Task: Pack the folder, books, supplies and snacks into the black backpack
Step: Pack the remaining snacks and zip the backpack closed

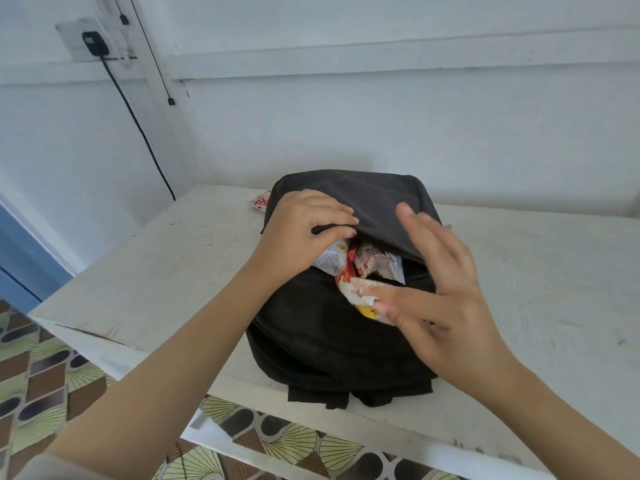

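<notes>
We find the black backpack (332, 341) lying flat on the white desk (166, 271), its straps hanging over the near edge and one compartment open on its upper face. The left hand (301, 226) grips the pocket flap (381, 216) at the far-left side of the opening, its fingers (341, 220) curled together over the fabric edge. We see several snack packets (377, 266) bunched inside the opening. A red-and-white snack packet (353, 289) sticks out of it towards us. The right hand (446, 306) pinches the near end of that packet between forefinger and thumb, while its other fingers (429, 233) are spread and raised over the flap; motion blur softens the contact. One further loose packet (260, 201) lies on the desk, just beside the backpack's far-left corner. On the wall to the left, a black charger (94, 43) sits in a socket, its cable (138, 126) running down behind the desk. Patterned floor tiles (52, 375) show below.
</notes>
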A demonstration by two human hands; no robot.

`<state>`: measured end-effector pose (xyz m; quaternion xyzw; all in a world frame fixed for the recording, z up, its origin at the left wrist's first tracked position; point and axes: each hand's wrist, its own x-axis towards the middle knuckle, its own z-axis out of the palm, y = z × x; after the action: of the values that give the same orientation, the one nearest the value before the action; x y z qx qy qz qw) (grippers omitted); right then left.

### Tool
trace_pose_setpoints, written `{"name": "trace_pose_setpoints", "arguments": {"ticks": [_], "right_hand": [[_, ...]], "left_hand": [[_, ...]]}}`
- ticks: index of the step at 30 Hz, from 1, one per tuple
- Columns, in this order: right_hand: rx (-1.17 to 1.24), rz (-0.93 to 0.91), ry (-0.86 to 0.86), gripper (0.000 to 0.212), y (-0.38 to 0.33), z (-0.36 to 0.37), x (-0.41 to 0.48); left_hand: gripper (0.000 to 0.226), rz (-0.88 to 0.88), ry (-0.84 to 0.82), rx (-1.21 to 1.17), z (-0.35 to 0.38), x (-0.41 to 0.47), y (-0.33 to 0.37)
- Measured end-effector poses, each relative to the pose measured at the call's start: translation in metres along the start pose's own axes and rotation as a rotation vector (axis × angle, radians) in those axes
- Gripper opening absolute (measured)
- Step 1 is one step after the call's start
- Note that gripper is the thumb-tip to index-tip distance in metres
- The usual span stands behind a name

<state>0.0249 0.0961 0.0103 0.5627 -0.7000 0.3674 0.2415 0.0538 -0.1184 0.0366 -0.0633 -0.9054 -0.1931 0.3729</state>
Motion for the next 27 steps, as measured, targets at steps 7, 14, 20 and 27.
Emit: {"name": "trace_pose_setpoints", "arguments": {"ticks": [7, 14, 20, 27], "right_hand": [[-0.288, -0.148, 0.220, 0.013, 0.015, 0.011, 0.008], [-0.377, -0.040, 0.239, 0.008, 0.037, 0.029, 0.022], [-0.459, 0.288, 0.255, 0.063, 0.051, 0.031, 0.037], [-0.207, 0.232, 0.046, 0.074, 0.048, 0.019, 0.031]], "left_hand": [[0.016, -0.219, 0.056, -0.225, 0.001, 0.019, 0.006], [0.015, -0.187, 0.063, -0.230, -0.001, 0.024, 0.007], [0.016, -0.160, 0.076, -0.206, -0.002, 0.024, 0.006], [0.016, -0.174, 0.087, -0.213, -0.002, 0.022, 0.004]]}}
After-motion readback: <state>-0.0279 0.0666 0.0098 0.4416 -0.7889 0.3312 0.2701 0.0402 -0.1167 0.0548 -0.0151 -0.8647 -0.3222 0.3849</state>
